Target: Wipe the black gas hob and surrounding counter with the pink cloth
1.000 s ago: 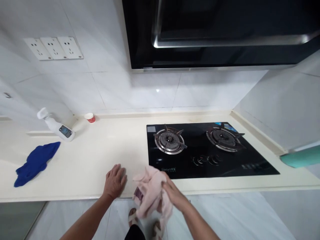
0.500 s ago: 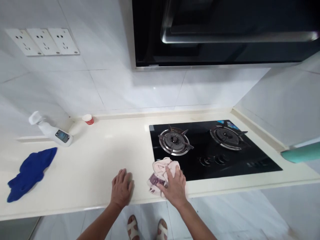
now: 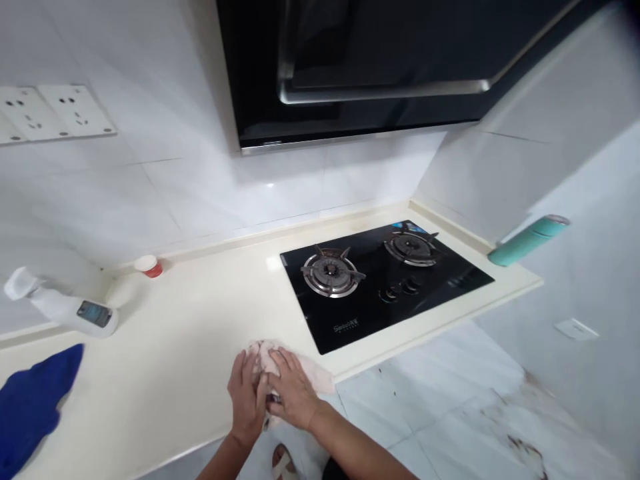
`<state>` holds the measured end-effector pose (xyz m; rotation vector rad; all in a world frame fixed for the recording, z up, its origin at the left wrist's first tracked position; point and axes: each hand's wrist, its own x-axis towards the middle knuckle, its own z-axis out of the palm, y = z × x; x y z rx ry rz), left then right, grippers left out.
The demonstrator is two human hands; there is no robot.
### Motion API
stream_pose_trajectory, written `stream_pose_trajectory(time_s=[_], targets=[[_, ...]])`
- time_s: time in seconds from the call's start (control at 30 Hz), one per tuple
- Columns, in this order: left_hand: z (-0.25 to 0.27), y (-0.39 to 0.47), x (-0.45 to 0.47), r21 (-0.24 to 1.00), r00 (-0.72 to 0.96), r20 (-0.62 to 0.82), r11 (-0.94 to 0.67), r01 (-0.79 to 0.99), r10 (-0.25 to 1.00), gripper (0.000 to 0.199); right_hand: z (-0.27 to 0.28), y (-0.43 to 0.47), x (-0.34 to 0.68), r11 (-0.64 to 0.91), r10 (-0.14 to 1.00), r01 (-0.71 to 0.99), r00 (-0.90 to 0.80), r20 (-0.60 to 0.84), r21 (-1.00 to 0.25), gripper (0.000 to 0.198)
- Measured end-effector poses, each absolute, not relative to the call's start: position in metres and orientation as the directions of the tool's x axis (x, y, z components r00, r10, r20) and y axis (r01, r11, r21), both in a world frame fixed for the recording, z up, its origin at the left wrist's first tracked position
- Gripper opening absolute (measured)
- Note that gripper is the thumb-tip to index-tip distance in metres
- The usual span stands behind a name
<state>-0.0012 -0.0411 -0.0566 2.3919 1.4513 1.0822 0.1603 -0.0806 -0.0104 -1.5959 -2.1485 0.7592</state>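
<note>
We see both hands, left hand [image 3: 246, 397] and right hand [image 3: 293, 395], fingers curled grasping a crumpled pale pink cloth [image 3: 309, 371] pressed on the cream countertop [image 3: 165, 347] edge, just beside the black glass gas hob [image 3: 440, 283], apparently bunching it.

Crumpled pink cloth [image 3: 305, 371], on countertop edge

Cream countertop [image 3: 200, 320], tiled wall behind.
Carries a black gas hob [image 3: 385, 280] (set in), a pink cloth [image 3: 310, 373] at the front edge, a spray bottle [image 3: 65, 308] lying down, a blue cloth [image 3: 30, 407], a small red-and-white cup [image 3: 149, 265], a teal bottle [image 3: 527, 239].
</note>
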Motion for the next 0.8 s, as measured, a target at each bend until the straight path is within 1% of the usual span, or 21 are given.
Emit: stream_pose_trajectory(time_s=[0.07, 0.1, 0.17, 0.2, 0.23, 0.3, 0.37, 0.43, 0.5, 0.6, 0.67, 0.73, 0.8], targets=[[-0.055, -0.049, 0.005, 0.416, 0.402, 0.481, -0.606, 0.678, 0.779, 0.052, -0.011, -0.091, 0.181, 0.204, 0.965, 0.710, -0.263, 0.015, -0.674, 0.062], [-0.054, -0.052, 0.010, 0.404, 0.448, 0.452, -0.625, 0.668, 0.771, 0.051, -0.014, -0.098, 0.194, 0.185, 0.975, 0.680, -0.218, 0.045, -0.709, 0.058], [-0.053, -0.057, 0.024, 0.415, 0.459, 0.382, -0.592, 0.690, 0.802, 0.051, -0.022, -0.113, 0.227, 0.122, 0.992, 0.643, -0.058, 0.111, -0.756, 0.045], [-0.053, -0.058, 0.033, 0.432, 0.434, 0.349, -0.553, 0.712, 0.831, 0.054, -0.027, -0.118, 0.245, 0.073, 0.987, 0.647, 0.061, 0.147, -0.759, 0.041], [-0.054, -0.059, 0.042, 0.448, 0.405, 0.324, -0.515, 0.731, 0.855, 0.058, -0.032, -0.120, 0.264, 0.008, 0.964, 0.667, 0.192, 0.182, -0.745, 0.041], [-0.056, -0.058, 0.062, 0.471, 0.374, 0.308, -0.482, 0.739, 0.875, 0.068, -0.042, -0.116, 0.299, -0.163, 0.874, 0.718, 0.423, 0.238, -0.677, 0.046], [-0.058, -0.057, 0.084, 0.484, 0.382, 0.315, -0.493, 0.723, 0.869, 0.076, -0.050, -0.100, 0.326, -0.353, 0.800, 0.750, 0.552, 0.235, -0.560, 0.048], [-0.057, -0.054, 0.106, 0.499, 0.416, 0.315, -0.521, 0.693, 0.853, 0.077, -0.055, -0.081, 0.338, -0.481, 0.769, 0.749, 0.610, 0.193, -0.455, 0.050], [-0.052, -0.050, 0.124, 0.506, 0.462, 0.286, -0.542, 0.671, 0.839, 0.069, -0.060, -0.066, 0.339, -0.548, 0.749, 0.745, 0.640, 0.174, -0.381, 0.052], [-0.040, -0.041, 0.134, 0.476, 0.532, 0.216, -0.564, 0.674, 0.819, 0.050, -0.066, -0.059, 0.331, -0.572, 0.745, 0.762, 0.638, 0.195, -0.305, 0.052], [-0.033, -0.036, 0.122, 0.441, 0.583, 0.190, -0.599, 0.668, 0.790, 0.042, -0.067, -0.061, 0.328, -0.569, 0.754, 0.772, 0.627, 0.194, -0.284, 0.052], [-0.031, -0.036, 0.095, 0.399, 0.631, 0.190, -0.647, 0.650, 0.752, 0.039, -0.067, -0.064, 0.327, -0.574, 0.755, 0.771, 0.629, 0.184, -0.277, 0.053], [-0.034, -0.040, 0.059, 0.342, 0.658, 0.207, -0.684, 0.645, 0.724, 0.041, -0.066, -0.064, 0.327, -0.582, 0.758, 0.769, 0.631, 0.168, -0.265, 0.054]])
